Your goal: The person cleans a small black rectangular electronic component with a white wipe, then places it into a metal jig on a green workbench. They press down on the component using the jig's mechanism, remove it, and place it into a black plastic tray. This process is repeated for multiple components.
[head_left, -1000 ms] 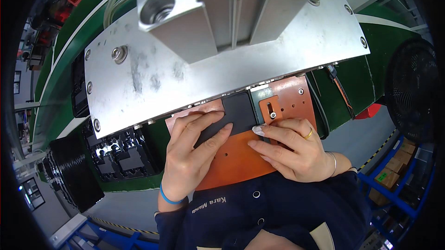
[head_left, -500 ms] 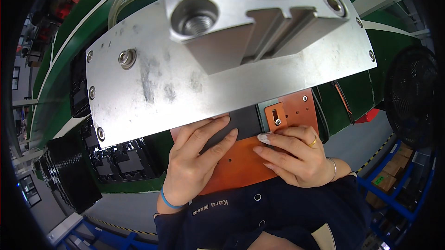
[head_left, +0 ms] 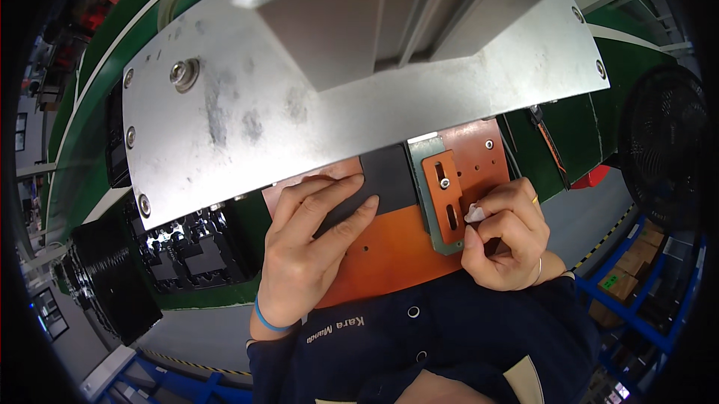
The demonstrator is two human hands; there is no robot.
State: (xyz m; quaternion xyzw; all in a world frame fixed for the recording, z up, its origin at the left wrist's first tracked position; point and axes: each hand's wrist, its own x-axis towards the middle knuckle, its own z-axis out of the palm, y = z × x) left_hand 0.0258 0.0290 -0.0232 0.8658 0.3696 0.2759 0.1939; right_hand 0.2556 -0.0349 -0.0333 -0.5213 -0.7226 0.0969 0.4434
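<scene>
Right grip point(head_left: 511, 233) moved right — dark sheet point(head_left: 391, 183) partly under left grip point(head_left: 301, 250).

We have: left hand point(head_left: 299, 243) on dark pad point(head_left: 389, 179); right hand point(head_left: 511, 238), curled, near slotted orange bracket point(head_left: 449, 200); orange board point(head_left: 389, 256); large metal plate point(head_left: 352, 123); black fan point(head_left: 666, 146).

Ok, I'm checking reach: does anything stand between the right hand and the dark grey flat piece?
Yes: the orange slotted bracket and the green strip it overlaps lie between the right hand and the dark grey flat piece. The left hand appears to touch the piece, nothing visible between.
</scene>
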